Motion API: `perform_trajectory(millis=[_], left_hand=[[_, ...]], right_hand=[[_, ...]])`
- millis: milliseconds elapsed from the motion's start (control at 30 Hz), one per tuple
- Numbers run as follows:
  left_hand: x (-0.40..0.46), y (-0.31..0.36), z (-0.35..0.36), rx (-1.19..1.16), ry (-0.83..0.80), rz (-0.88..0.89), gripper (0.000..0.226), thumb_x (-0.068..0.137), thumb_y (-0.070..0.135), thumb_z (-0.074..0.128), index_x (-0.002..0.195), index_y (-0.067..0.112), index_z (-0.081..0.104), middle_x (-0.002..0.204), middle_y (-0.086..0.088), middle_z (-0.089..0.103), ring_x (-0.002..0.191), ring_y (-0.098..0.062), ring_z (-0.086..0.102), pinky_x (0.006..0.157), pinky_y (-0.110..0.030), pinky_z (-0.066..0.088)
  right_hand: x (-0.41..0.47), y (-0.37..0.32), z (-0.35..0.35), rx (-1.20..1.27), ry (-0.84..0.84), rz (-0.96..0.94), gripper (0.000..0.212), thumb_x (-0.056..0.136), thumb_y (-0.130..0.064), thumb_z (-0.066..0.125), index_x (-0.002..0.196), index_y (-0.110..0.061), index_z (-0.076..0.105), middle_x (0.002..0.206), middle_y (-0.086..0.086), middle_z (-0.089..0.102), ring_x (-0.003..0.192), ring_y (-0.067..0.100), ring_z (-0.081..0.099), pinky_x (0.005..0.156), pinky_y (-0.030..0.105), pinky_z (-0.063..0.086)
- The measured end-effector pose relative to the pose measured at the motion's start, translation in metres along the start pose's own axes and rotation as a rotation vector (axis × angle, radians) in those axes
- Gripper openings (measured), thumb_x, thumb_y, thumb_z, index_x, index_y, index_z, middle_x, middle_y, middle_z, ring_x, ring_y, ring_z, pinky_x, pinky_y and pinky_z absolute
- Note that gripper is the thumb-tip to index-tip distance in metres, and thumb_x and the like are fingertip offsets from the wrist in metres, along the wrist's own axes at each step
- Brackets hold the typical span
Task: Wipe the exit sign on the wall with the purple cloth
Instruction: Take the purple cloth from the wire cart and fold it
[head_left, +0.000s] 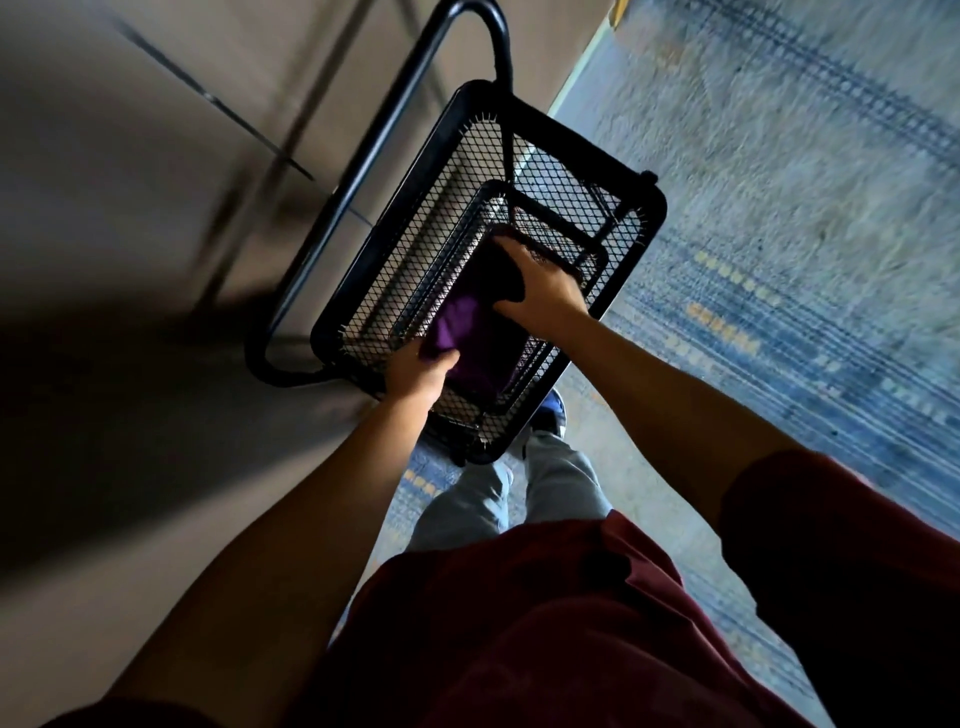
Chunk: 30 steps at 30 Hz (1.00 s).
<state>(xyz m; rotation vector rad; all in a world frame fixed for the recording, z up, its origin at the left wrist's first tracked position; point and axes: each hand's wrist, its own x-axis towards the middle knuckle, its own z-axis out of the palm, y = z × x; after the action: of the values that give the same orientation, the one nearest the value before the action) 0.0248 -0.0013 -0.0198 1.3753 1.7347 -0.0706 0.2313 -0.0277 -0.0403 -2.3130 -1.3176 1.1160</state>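
Purple cloth (467, 338), soft and light, lay in the cart (644, 218); left hand (418, 371) pinched its 7 o'clock edge, right hand (540, 291) pressed its 1 o'clock end.

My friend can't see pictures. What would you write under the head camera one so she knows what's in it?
Seen from above, a person's left hand and right hand hold a purple cloth in the top basket of a black mesh cart. The cart stands beside a beige wall on blue patterned carpet; no exit sign is in view.
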Motion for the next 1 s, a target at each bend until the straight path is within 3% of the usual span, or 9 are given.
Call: perform_trajectory(millis=[100,300,433,567,633,733,833,900,1000], left_hand=[[0.003,0.003,-0.004,-0.033,0.066,0.061,0.026,0.090,0.023,0.075,0.098,-0.002,0.073,0.089,-0.019,0.072,0.077,-0.024,0.062,0.054,-0.022,0.037],[-0.004,0.002,-0.026,-0.197,0.051,0.129,0.021,0.092,0.021,0.074,0.102,0.003,0.072,0.077,0.003,0.067,0.070,-0.010,0.062,0.056,-0.007,0.044],[-0.018,0.025,-0.049,-0.298,0.007,0.201,0.026,0.078,0.040,0.072,0.093,0.018,0.072,0.076,0.005,0.071,0.073,-0.012,0.065,0.065,-0.018,0.050],[-0.037,0.056,-0.077,-0.450,-0.075,0.257,0.011,0.077,0.033,0.074,0.085,0.025,0.076,0.079,0.005,0.074,0.079,-0.017,0.067,0.076,-0.035,0.054],[-0.051,0.073,-0.089,-0.472,-0.066,0.311,0.007,0.078,0.030,0.074,0.082,0.025,0.076,0.078,0.004,0.072,0.078,-0.015,0.065,0.073,-0.032,0.053],[-0.073,0.094,-0.106,-0.455,-0.091,0.423,0.004,0.087,0.022,0.071,0.089,0.019,0.073,0.082,0.002,0.071,0.081,-0.012,0.064,0.074,-0.026,0.051],[-0.090,0.105,-0.120,-0.423,-0.123,0.527,0.011,0.095,0.009,0.065,0.105,0.009,0.070,0.081,0.011,0.076,0.078,0.003,0.067,0.070,-0.011,0.050],[-0.096,0.109,-0.127,-0.445,-0.136,0.549,0.024,0.097,0.003,0.060,0.121,0.006,0.064,0.089,0.017,0.076,0.084,0.008,0.068,0.073,-0.008,0.049],[-0.100,0.115,-0.139,-0.529,-0.116,0.564,0.047,0.098,-0.001,0.056,0.141,0.016,0.051,0.112,0.025,0.072,0.104,0.008,0.065,0.087,-0.013,0.052]], right_hand=[[0.000,-0.004,-0.003,0.036,-0.003,0.004,0.079,0.092,-0.036,0.068,0.154,-0.056,0.024,0.099,0.007,0.073,0.087,0.028,0.072,0.072,0.033,0.059],[-0.006,-0.009,-0.016,0.219,-0.050,0.019,0.061,0.094,-0.028,0.066,0.148,-0.048,0.046,0.122,0.006,0.073,0.102,0.029,0.072,0.091,0.043,0.060],[-0.009,-0.010,-0.020,0.226,0.037,0.042,0.051,0.092,-0.031,0.070,0.142,-0.033,0.059,0.127,0.004,0.072,0.114,0.028,0.067,0.090,0.026,0.046],[-0.021,-0.019,-0.021,0.355,0.105,0.041,0.038,0.093,-0.035,0.070,0.131,-0.027,0.067,0.115,0.006,0.076,0.105,0.026,0.069,0.086,0.027,0.048],[-0.029,-0.023,-0.022,0.463,0.133,0.030,0.035,0.095,-0.038,0.068,0.128,-0.027,0.069,0.112,0.004,0.076,0.103,0.023,0.069,0.083,0.023,0.050],[-0.042,-0.032,-0.026,0.714,0.144,0.037,0.035,0.096,-0.046,0.063,0.127,-0.028,0.069,0.111,0.000,0.073,0.108,0.023,0.069,0.082,0.019,0.049],[-0.057,-0.042,-0.032,1.045,0.094,0.067,0.052,0.095,-0.052,0.062,0.143,-0.031,0.058,0.128,-0.001,0.069,0.124,0.021,0.063,0.106,0.032,0.048],[-0.067,-0.051,-0.038,1.212,0.059,0.093,0.066,0.086,-0.059,0.068,0.145,-0.033,0.056,0.131,-0.009,0.071,0.123,0.010,0.064,0.105,0.026,0.048],[-0.076,-0.069,-0.043,1.441,-0.017,0.043,0.060,0.086,-0.053,0.071,0.142,-0.036,0.057,0.134,-0.012,0.069,0.123,0.003,0.063,0.102,0.022,0.049]])
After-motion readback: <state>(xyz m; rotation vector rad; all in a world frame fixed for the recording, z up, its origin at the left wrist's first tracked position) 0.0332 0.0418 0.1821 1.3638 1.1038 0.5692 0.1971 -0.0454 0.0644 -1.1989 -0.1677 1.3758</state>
